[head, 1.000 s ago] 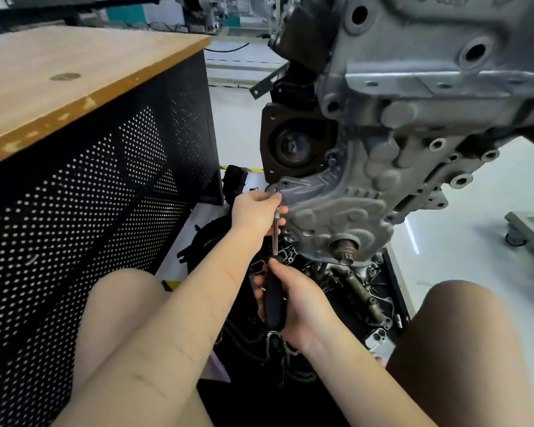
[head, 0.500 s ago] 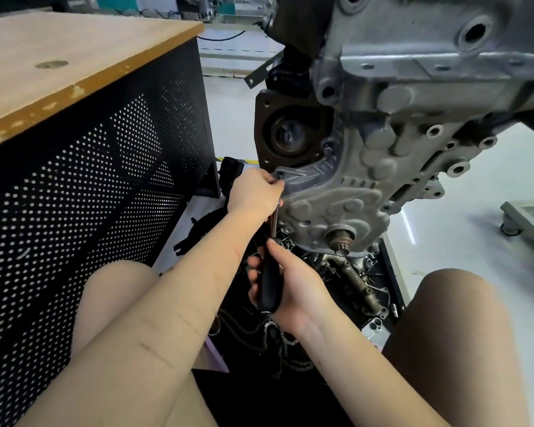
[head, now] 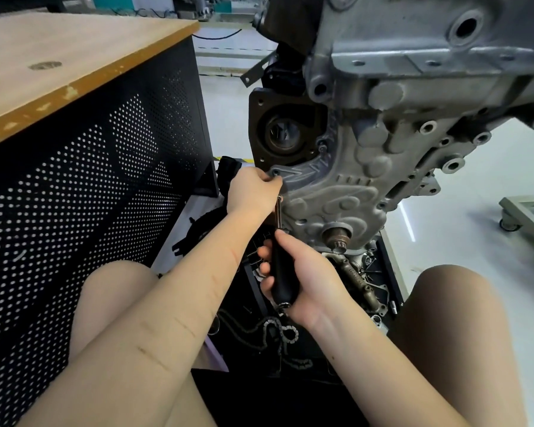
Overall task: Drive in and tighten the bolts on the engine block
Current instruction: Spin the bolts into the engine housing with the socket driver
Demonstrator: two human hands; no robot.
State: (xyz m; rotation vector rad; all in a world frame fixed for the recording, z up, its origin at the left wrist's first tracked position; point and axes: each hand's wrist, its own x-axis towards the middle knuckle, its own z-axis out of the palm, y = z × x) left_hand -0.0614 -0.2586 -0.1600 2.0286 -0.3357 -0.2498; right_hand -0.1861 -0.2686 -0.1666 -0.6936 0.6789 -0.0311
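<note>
Hands: two, left hand (head: 253,192) and right hand (head: 305,278)
Ratchet wrench (head: 282,272): one
Engine block (head: 383,124): one
Workbench (head: 74,118): one, left of the engine block
Chain (head: 278,331): one, below the engine block

- wooden-topped table (head: 74,50) with black perforated metal side panel (head: 90,195), left
- glossy white floor (head: 475,186), light streak reflected
- grey wheeled metal frame (head: 527,211), far right

Engine block (head: 383,124) hangs upper right; workbench (head: 74,72) stands left of it. Left hand (head: 253,192) rests at the block's lower left edge, right hand (head: 302,278) below it on the ratchet handle (head: 282,272). Chain (head: 272,331) lies beneath, between the knees
</note>
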